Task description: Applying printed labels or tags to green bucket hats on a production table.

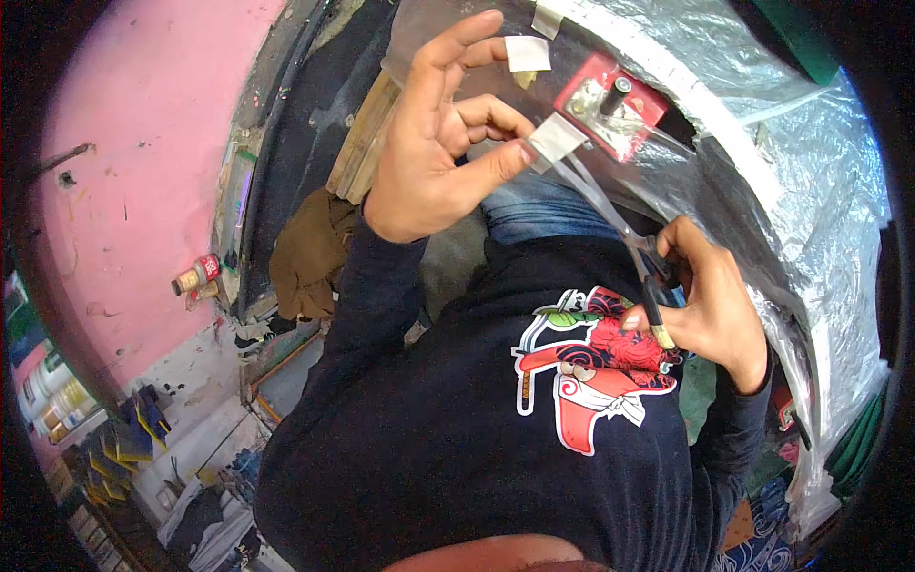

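Observation:
My left hand (pixel 448 143) is raised over the near edge of the work surface, pinching a small off-white strip (pixel 560 139) between thumb and a bent finger. Another off-white piece (pixel 528 54) sits at the tip of a finger on that hand, seemingly stuck there. In my right hand (pixel 710 305) is a pair of scissors (pixel 615 214) with dark handles. Its blades point up and left, and their tips lie close to the pinched strip. Whether they touch it, I cannot tell. Beyond the strip stands a red block (pixel 615 105) with a dark upright post.
Crinkled clear plastic sheeting (pixel 810 162) covers the surface at the right. Wooden boards (pixel 362 143) and a brown cloth (pixel 313 253) lie left of my left arm. Small bottles (pixel 195 275) stand by the pink wall (pixel 143 162), with more containers (pixel 59 400) at the far left.

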Tool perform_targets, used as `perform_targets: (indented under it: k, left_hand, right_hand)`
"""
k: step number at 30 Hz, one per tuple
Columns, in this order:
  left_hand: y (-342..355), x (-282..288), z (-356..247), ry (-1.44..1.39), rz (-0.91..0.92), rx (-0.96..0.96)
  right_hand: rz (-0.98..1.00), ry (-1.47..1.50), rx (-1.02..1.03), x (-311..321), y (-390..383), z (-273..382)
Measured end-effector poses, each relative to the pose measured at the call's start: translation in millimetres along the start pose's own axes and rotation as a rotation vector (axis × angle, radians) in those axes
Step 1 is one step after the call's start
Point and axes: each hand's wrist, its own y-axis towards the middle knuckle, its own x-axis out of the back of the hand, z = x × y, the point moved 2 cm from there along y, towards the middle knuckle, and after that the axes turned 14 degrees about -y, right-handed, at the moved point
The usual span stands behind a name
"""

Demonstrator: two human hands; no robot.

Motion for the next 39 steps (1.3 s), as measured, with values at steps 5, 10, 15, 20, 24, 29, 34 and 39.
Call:
perform_targets:
  k: [5,10,15,20,24,29,34,39]
  left_hand:
    - [0.8,-2.0,-1.4,0.042,0.031,0.002]
    - [0.6,-1.9,1.6,0.050,0.032,0.022]
    - [3.5,2.0,8.1,0.069,0.091,-0.019]
    - [3.2,4.5,14.2,0.055,0.112,-0.064]
    - [0.5,7.7,10.6,0.064,0.142,-0.039]
    - [2.5,17.9,-2.8,0.228,0.187,0.095]
    - [9.3,12.1,-5.1,-0.098,-0.107,-0.079]
    - [14.1,-0.8,-0.1,-0.081,-0.033,-0.039]
  right_hand:
    - [-0.036,0.070,0.000,-4.9,2.4,-0.4]
    - [-0.096,0.069,0.003,-4.6,2.1,-2.2]
    - [-0.112,0.054,0.005,-5.2,2.7,-2.9]
    - [-0.090,0.109,-0.024,-5.7,1.8,-4.1]
    - [-0.159,0.035,-0.009,-5.7,2.1,-4.7]
    - [-0.227,-0.013,-0.035,-4.7,1.8,-6.5]
    - [-0.341,-0.192,0.048,-1.7,1.0,-0.9]
    - [-0.243,-0.225,0.029,-3.0,1.1,5.7]
